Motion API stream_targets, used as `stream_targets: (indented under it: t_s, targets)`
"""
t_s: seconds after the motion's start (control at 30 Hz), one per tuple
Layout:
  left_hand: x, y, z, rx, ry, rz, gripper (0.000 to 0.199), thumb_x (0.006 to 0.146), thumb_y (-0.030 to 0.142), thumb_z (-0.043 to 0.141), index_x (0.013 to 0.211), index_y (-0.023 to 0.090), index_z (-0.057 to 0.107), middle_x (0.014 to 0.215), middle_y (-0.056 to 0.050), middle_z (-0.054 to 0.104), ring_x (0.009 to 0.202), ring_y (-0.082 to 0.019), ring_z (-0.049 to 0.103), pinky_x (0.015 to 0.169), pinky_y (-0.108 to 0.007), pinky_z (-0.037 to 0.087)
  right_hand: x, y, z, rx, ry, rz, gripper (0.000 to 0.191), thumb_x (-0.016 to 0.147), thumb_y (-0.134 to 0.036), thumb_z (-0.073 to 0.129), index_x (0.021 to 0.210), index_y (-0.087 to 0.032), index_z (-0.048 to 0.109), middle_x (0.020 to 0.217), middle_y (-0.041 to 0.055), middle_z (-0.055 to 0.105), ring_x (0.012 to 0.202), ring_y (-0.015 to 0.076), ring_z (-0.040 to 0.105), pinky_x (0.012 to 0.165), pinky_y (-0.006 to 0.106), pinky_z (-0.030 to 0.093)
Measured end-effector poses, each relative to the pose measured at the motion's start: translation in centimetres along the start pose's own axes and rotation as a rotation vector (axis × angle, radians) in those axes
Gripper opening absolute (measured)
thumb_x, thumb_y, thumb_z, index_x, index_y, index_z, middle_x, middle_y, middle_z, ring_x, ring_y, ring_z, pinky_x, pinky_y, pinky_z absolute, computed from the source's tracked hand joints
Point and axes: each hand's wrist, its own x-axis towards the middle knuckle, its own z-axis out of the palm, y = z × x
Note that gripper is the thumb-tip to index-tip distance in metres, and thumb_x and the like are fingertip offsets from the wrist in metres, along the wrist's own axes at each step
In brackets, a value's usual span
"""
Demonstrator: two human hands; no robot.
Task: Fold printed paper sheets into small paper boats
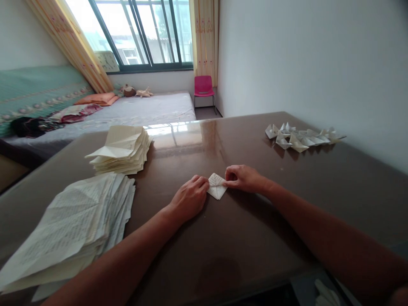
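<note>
A small folded paper square (pixel 217 188), turned like a diamond and marked with print and creases, lies on the brown table (pixel 178 263). My left hand (pixel 192 196) pinches its left corner, fingers closed. At the opposite corner, my right hand (pixel 242 178) grips the paper between thumb and forefinger. Several folded paper boats (pixel 299 138) stand in a group at the far right. On the left lie a stack of printed sheets (pixel 70 221) and, behind it, a pile of cream paper (pixel 123 148).
Beyond the table are a bed (pixel 165 104) with pillows and soft toys, and a pink chair (pixel 204 87) by the window. A white wall (pixel 306 59) runs along the right. Something pale (pixel 327 293) shows below the table's near edge.
</note>
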Motion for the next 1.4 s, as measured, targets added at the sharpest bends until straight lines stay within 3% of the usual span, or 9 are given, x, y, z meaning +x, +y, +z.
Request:
stream_targets:
  t_s: [0.13,0.23,0.37,0.5,0.7,0.87,1.1,1.27,1.4]
  targets:
    - [0.2,0.0,0.0,-0.027,0.062,-0.009,0.017,0.09,0.015,0.042,0.092,0.016,0.059,0.098,-0.008,0.06,0.093,-0.019,0.053,0.086,-0.034,0.051,0.4,0.2,0.1,0.267,-0.011,-0.017,0.021,0.076,-0.038,0.065,0.076,-0.018,0.061,0.072,0.0006,0.065,0.064,0.0126,0.056,0.057,0.023,0.04]
    - [0.4,0.2,0.1,-0.037,0.199,-0.048,0.018,0.094,0.02,0.041,0.093,0.017,0.059,0.1,-0.007,0.059,0.095,-0.018,0.055,0.089,-0.033,0.051,0.3,-0.3,0.3,0.401,0.03,-0.066,0.018,0.077,-0.035,0.063,0.077,-0.017,0.059,0.07,-0.0007,0.062,0.063,0.0114,0.055,0.056,0.022,0.042]
    - [0.4,0.5,-0.1,-0.024,0.316,-0.086,0.025,0.095,0.02,0.042,0.116,0.02,0.054,0.117,-0.008,0.057,0.106,-0.017,0.055,0.096,-0.031,0.048,-0.4,-1.7,0.1,0.387,0.142,-0.201,0.008,0.08,-0.026,0.059,0.079,-0.018,0.058,0.069,-0.0023,0.059,0.063,0.0099,0.053,0.059,0.021,0.043]
    - [0.1,0.7,-0.7,0.072,0.28,-0.095,0.041,0.093,0.016,0.042,0.134,0.023,0.045,0.127,-0.007,0.057,0.112,-0.019,0.053,0.096,-0.031,0.046,-1.2,-2.7,-0.3,0.222,0.241,-0.376,0.004,0.081,-0.022,0.057,0.079,-0.019,0.059,0.078,0.0004,0.06,0.072,0.0118,0.055,0.069,0.023,0.044]
    - [0.0,0.5,-1.4,0.049,0.254,-0.13,0.024,0.094,0.025,0.046,0.109,0.029,0.064,0.1,-0.001,0.068,0.092,-0.017,0.055,0.077,-0.026,0.047,-1.5,-2.7,-0.9,0.097,0.244,-0.531,0.011,0.087,-0.03,0.057,0.092,-0.021,0.059,0.089,0.0043,0.062,0.085,0.0161,0.056,0.079,0.028,0.043]
    - [0.3,-0.2,-0.5,-0.163,0.271,-0.162,0.017,0.088,0.016,0.048,0.1,0.02,0.059,0.102,-0.003,0.066,0.095,-0.016,0.056,0.088,-0.028,0.045,-1.0,-1.3,-1.0,0.029,0.175,-0.477,0.053,0.072,-0.037,0.073,0.115,-0.019,0.048,0.107,0.0075,0.059,0.095,0.0201,0.055,0.084,0.033,0.043]
    - [0.8,-1.1,0.7,-0.187,0.036,-0.158,0.02,0.082,0.012,0.049,0.099,0.021,0.056,0.102,-0.003,0.063,0.101,-0.02,0.054,0.089,-0.031,0.046,-0.4,-0.7,-0.3,-0.14,0.056,-0.513,0.027,0.079,-0.023,0.061,0.105,-0.02,0.057,0.103,0.0063,0.061,0.097,0.0204,0.054,0.086,0.033,0.039]
    - [0.4,-0.6,-0.5,-0.076,0.043,-0.11,0.024,0.085,0.015,0.051,0.109,0.019,0.054,0.111,-0.007,0.059,0.107,-0.021,0.048,0.094,-0.035,0.044,-0.4,-0.8,0.0,-0.18,0.02,-0.566,0.021,0.081,-0.021,0.058,0.102,-0.022,0.062,0.101,0.0045,0.064,0.094,0.0183,0.055,0.085,0.03,0.037]
    - [-0.1,0.3,-1.7,0.097,-0.041,-0.025,0.016,0.09,0.02,0.045,0.101,0.019,0.058,0.1,-0.007,0.059,0.095,-0.021,0.05,0.086,-0.036,0.046,-0.6,-0.8,-0.1,-0.247,0.032,-0.587,0.02,0.086,-0.027,0.056,0.103,-0.023,0.064,0.103,0.0056,0.064,0.093,0.0181,0.055,0.083,0.031,0.035]
